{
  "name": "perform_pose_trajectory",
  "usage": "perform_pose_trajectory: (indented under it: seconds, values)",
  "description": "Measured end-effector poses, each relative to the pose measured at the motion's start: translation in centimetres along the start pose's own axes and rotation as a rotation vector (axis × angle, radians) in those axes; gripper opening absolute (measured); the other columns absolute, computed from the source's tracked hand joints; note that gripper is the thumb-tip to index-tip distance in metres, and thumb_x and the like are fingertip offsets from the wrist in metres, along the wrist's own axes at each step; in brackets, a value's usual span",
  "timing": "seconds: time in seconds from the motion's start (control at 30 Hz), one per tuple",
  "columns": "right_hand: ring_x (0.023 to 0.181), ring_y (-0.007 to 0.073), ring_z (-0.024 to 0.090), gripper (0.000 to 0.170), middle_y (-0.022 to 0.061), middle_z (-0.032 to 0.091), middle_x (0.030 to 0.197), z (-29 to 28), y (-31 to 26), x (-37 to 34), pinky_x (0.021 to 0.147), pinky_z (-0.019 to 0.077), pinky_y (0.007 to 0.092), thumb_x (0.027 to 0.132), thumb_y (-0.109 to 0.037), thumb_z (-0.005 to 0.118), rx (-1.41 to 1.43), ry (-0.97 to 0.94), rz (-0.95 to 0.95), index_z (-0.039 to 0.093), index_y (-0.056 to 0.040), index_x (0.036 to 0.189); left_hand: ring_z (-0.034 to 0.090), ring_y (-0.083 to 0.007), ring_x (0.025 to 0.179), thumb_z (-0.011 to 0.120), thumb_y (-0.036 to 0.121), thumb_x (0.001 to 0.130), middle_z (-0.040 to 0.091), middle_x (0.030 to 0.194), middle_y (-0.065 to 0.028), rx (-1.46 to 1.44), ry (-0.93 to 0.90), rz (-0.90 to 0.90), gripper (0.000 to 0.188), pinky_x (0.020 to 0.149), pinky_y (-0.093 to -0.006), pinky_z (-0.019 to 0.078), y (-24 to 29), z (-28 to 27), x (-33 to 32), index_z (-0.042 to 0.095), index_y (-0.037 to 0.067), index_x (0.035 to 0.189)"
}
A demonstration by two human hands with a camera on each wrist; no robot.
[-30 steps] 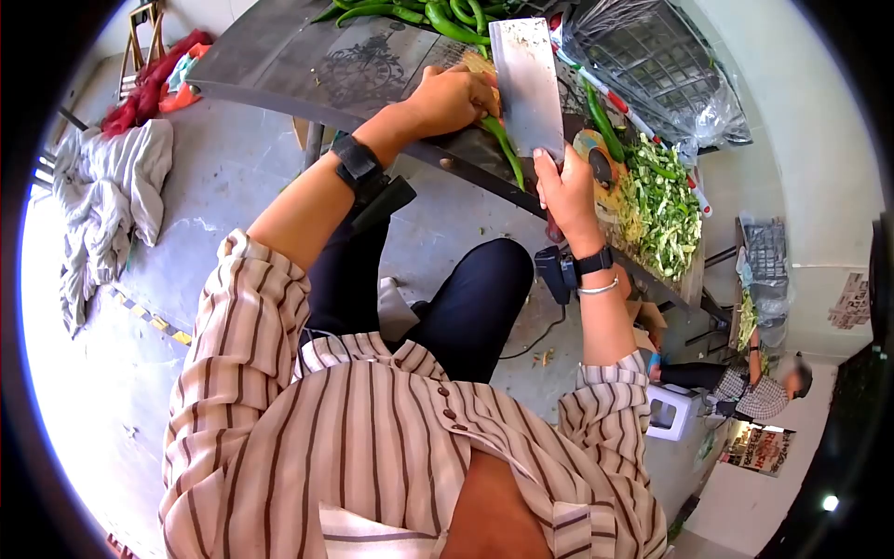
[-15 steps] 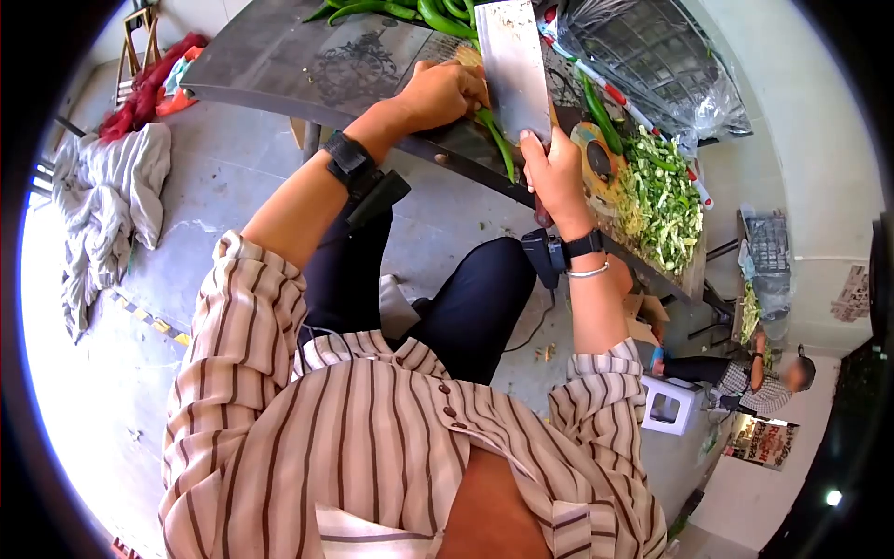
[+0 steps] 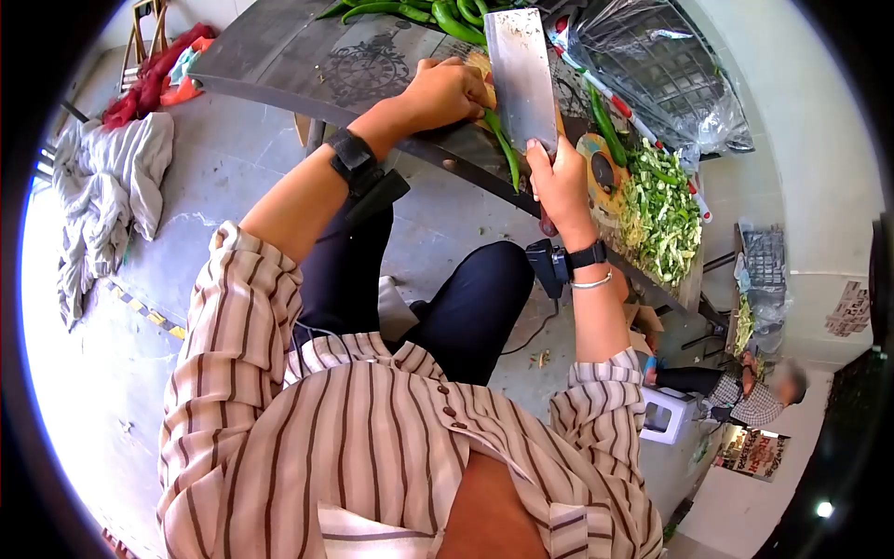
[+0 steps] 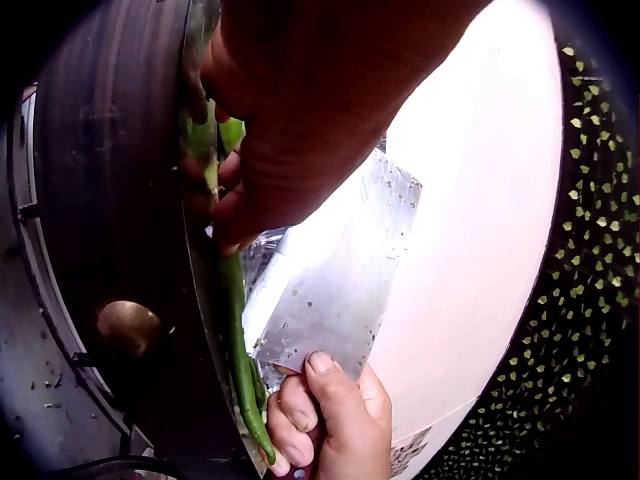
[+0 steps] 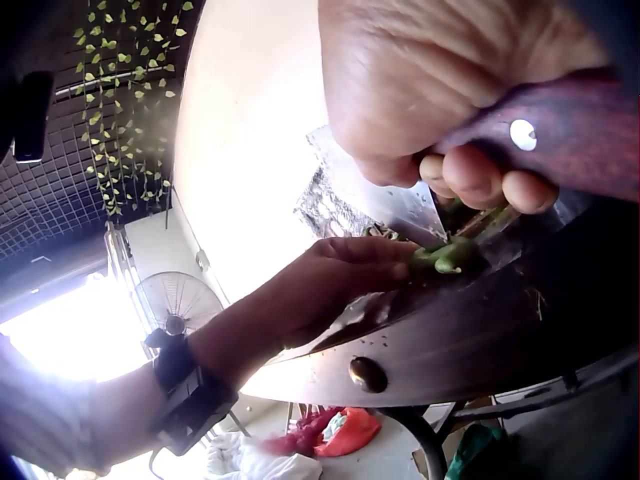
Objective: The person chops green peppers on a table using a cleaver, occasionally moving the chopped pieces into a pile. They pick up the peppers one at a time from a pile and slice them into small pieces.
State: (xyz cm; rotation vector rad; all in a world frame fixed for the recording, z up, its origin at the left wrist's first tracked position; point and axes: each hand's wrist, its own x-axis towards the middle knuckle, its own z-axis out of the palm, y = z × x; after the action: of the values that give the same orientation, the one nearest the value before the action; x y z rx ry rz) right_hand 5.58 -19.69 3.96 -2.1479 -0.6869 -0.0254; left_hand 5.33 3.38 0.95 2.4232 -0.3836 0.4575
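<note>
In the head view the right hand [image 3: 562, 189] grips the dark red handle of a cleaver [image 3: 523, 78], its broad blade standing up over the board. Just left of the blade, the left hand [image 3: 441, 94] holds a long green pepper [image 3: 504, 149] with curled fingers; the pepper's thin end hangs past the table edge. In the left wrist view that pepper [image 4: 240, 345] runs down from the fingertips beside the blade [image 4: 335, 280]. The right wrist view shows the left fingers pinching green pepper [image 5: 444, 257] close to the blade [image 5: 390, 200]. The cutting surface under the blade is mostly hidden.
Whole green peppers [image 3: 456, 20] lie at the table's far edge. Chopped pepper [image 3: 663, 210] is heaped on the right, beside a single whole pepper [image 3: 606, 129]. A plastic-covered crate [image 3: 652, 70] stands behind. Another person [image 3: 759, 396] sits at far right.
The cleaver and both hands shifted left and then slightly back right in the view, along with the table. The left hand still holds the pepper, and the cleaver remains in the right hand.
</note>
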Motion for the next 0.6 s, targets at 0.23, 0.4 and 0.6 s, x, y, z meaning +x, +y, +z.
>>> perform_pose_trajectory:
  seconds: [0.23, 0.4, 0.6]
  values:
    - [0.054, 0.0362, 0.057, 0.025, 0.0224, 0.058, 0.063, 0.24, -0.16, 0.34, 0.052, 0.0443, 0.0395, 0.088, -0.018, 0.059, -0.044, 0.039, -0.031, 0.055, 0.0056, 0.080, 0.050, -0.0175, 0.110, 0.069, 0.022, 0.075, 0.064, 0.100, 0.0042, -0.020, 0.010, -0.007, 0.018, 0.099, -0.0381, 0.0286, -0.01, 0.11, 0.07, 0.075, 0.019, 0.092]
    - [0.054, 0.0360, 0.057, 0.025, 0.0222, 0.058, 0.063, 0.20, -0.17, 0.60, 0.052, 0.0440, 0.0388, 0.088, -0.019, 0.058, -0.049, 0.025, -0.025, 0.056, 0.0052, 0.081, 0.052, -0.0199, 0.109, 0.070, 0.020, 0.074, 0.064, 0.103, 0.0017, -0.046, 0.025, -0.016, 0.016, 0.098, -0.0390, 0.0330, -0.06, 0.09, 0.04, 0.075, 0.018, 0.089]
    - [0.054, 0.0309, 0.058, 0.024, 0.0209, 0.058, 0.063, 0.27, -1.07, 1.00, 0.053, 0.0439, 0.0374, 0.088, -0.018, 0.058, -0.039, -0.016, -0.037, 0.056, 0.0052, 0.081, 0.056, -0.0207, 0.104, 0.070, 0.019, 0.073, 0.066, 0.097, -0.0012, -0.112, 0.000, -0.014, 0.016, 0.095, -0.0353, 0.0373, -0.74, 0.22, 0.40, 0.074, 0.012, 0.087]
